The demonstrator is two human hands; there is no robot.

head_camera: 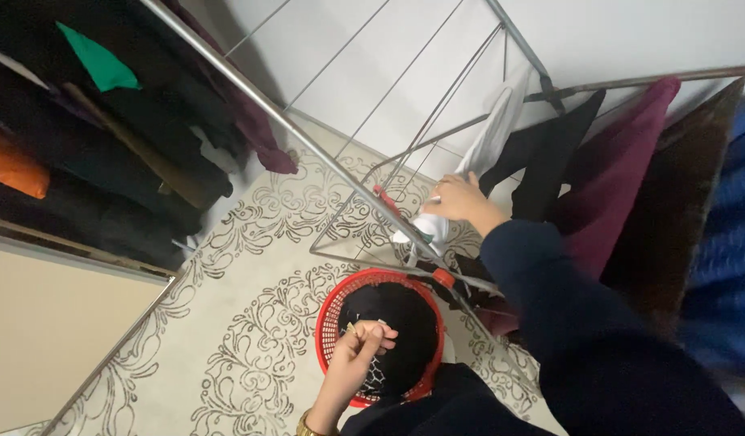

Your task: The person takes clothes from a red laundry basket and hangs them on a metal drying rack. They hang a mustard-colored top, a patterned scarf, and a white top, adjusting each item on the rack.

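From the head view, a metal drying rack [324, 153] crosses above a patterned rug [251, 266]. The right hand [457, 202] grips a white cloth [489, 137] hung on its rails beside maroon and black garments. The left hand [360, 343], closed around something small, hovers over a round red mesh basket [328, 319] of dark laundry.

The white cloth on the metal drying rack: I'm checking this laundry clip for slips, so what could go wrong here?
The white cloth is gripped only by the right hand; it might slide off the metal drying rack. The left hand holds something small over the red plastic basket; it could drop in.
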